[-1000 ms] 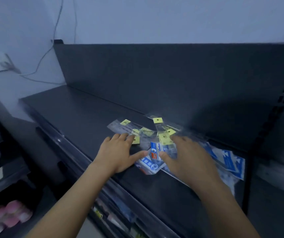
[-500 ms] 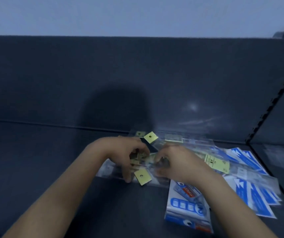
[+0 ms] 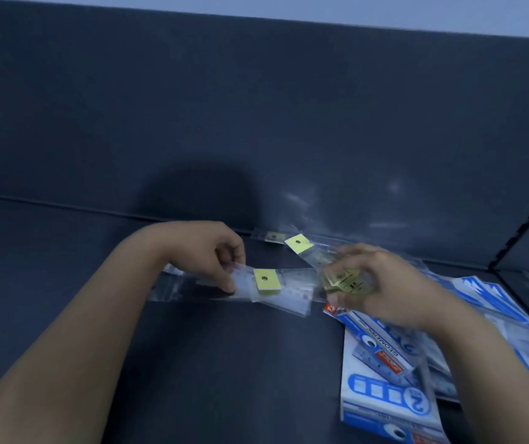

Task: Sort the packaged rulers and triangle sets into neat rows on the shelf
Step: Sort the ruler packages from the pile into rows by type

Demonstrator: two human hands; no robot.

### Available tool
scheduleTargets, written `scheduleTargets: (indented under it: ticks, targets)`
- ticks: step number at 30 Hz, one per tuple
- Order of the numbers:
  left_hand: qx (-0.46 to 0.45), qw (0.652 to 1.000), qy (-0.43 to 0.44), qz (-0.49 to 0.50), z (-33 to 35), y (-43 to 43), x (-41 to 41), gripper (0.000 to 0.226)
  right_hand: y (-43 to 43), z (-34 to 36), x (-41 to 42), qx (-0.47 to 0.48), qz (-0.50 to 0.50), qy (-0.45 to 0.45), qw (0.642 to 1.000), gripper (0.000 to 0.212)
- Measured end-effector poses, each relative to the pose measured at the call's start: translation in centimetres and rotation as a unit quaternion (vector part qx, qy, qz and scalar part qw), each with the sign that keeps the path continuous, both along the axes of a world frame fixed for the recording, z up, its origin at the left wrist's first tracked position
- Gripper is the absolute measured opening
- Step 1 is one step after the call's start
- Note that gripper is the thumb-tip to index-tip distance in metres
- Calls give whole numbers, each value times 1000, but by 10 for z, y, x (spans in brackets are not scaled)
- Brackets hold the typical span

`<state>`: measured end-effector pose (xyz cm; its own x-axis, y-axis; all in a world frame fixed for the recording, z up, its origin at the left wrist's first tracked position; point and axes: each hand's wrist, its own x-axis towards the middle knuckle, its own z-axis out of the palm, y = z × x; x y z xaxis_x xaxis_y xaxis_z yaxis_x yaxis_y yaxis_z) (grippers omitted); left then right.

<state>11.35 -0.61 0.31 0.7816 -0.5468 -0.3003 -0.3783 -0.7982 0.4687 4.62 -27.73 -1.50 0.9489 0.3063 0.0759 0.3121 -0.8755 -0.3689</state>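
Observation:
Clear ruler packets with yellow hang tabs lie across the middle of the dark shelf (image 3: 64, 283). My left hand (image 3: 205, 251) pinches one clear ruler packet (image 3: 269, 285) by its left part, low over the shelf. My right hand (image 3: 381, 283) grips the yellow label end of another ruler packet (image 3: 346, 282), which runs up-left to a yellow tab (image 3: 298, 243). Blue and white triangle set packs (image 3: 385, 392) lie in a loose pile at the right, partly under my right forearm.
The shelf's dark back panel (image 3: 256, 107) rises right behind the packets. A perforated upright (image 3: 526, 219) and side panel close off the right end. Another yellow-tabbed packet (image 3: 274, 236) lies against the back panel. Bare shelf surface stretches to the left.
My hands have drawn apart, the left pulling one ruler packet out to the left, the right lifting another by its label. The camera has come closer to the shelf.

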Motion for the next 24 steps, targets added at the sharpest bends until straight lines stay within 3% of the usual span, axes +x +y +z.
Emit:
scheduleTargets:
  ticks: [3, 9, 15, 19, 24]
  targets:
    - [3, 1000, -6, 22, 7, 16, 2, 23, 10, -6, 1, -11, 19, -1, 1000, 44]
    - [-11, 997, 20, 70, 21, 50, 0, 15, 22, -18, 16, -119, 2, -50, 992, 50]
    - [-33, 996, 73, 26, 24, 39, -4, 8, 27, -19, 21, -109, 19, -107, 988, 35]
    - [-60, 997, 41, -8, 25, 31, -3, 4, 28, -14, 20, -92, 26, -159, 983, 30]
    - [-150, 985, 65, -54, 34, 33, -8, 5, 39, -6, 11, -113, 44, -216, 969, 31]
